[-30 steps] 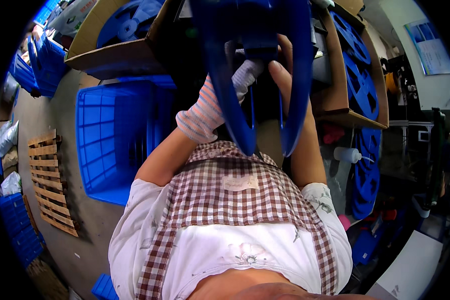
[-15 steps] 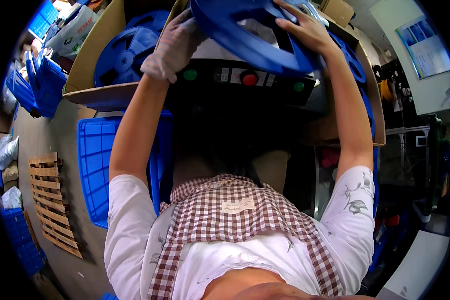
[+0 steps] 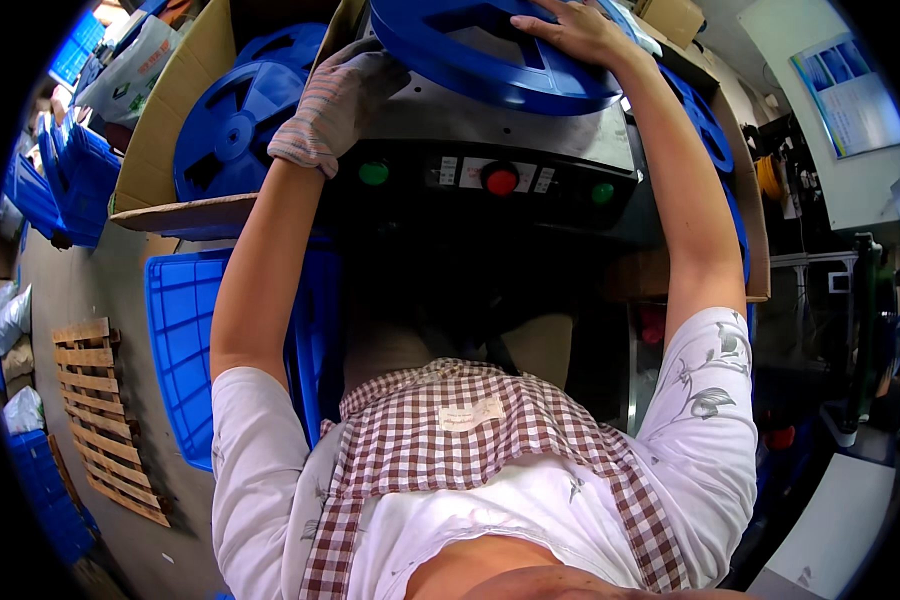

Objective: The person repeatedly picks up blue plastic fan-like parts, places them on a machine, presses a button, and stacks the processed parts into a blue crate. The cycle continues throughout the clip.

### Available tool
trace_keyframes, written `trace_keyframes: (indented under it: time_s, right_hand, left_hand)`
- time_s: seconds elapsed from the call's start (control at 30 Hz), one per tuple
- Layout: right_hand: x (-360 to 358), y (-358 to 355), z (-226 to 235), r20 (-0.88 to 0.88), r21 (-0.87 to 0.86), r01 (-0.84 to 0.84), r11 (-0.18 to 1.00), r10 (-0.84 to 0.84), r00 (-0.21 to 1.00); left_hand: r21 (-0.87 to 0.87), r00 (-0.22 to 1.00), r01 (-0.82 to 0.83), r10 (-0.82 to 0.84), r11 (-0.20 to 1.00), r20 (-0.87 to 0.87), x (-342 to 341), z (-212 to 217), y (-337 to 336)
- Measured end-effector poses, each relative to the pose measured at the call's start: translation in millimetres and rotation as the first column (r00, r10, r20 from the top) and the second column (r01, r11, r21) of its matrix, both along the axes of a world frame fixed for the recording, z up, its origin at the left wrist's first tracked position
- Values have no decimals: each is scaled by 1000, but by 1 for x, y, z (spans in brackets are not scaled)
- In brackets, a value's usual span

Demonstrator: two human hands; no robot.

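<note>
Up at the top of the view, both hands are on a big blue reel (image 3: 490, 50) that lies nearly flat on top of a grey machine (image 3: 490, 130). The reel is round, so it has no long axis; its broad spoked face points upward, its rim tilts slightly down toward the person, and its far part runs out of the frame.

The left hand (image 3: 340, 95), in a striped knit glove, curls at the reel's left rim with the fingers bent over the edge of the machine top; whether it truly grips the rim or only presses beside it, I cannot tell. The right hand (image 3: 575, 30) is bare and lies open, palm down, fingers spread on the upper face of the reel near its right side.

Below the reel, the machine's dark front panel carries a green button (image 3: 373, 173), a red button (image 3: 501, 181) and a second green one (image 3: 602, 192).

Left of the machine, an open cardboard box (image 3: 160, 130) holds another blue reel (image 3: 235, 125) standing on edge. A blue crate (image 3: 185, 340) sits below it by the person's left arm, and a wooden pallet (image 3: 105, 410) lies on the floor further left. More blue reels (image 3: 710, 120) stand in a box just beyond the right forearm. The person wears a checked apron (image 3: 470, 450) over a white shirt.
</note>
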State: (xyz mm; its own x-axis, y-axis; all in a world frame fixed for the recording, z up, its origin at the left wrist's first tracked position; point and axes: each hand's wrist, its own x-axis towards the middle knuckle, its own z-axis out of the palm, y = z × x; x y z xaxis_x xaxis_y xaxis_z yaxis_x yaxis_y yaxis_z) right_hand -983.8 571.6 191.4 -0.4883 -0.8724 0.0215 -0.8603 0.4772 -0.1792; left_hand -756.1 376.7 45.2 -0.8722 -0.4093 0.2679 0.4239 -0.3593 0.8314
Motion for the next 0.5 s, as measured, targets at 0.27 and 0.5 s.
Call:
trace_keyframes:
  time_s: [0.27,0.5]
  right_hand:
    - [-3,172,-76,67,-670,105,735,-81,994]
    - [9,197,-167,75,-603,148,784,-129,989]
  left_hand:
    - [-866,665,-393,746,310,-35,62,8,80]
    - [-901,675,-318,738,296,4,65,-51,67]
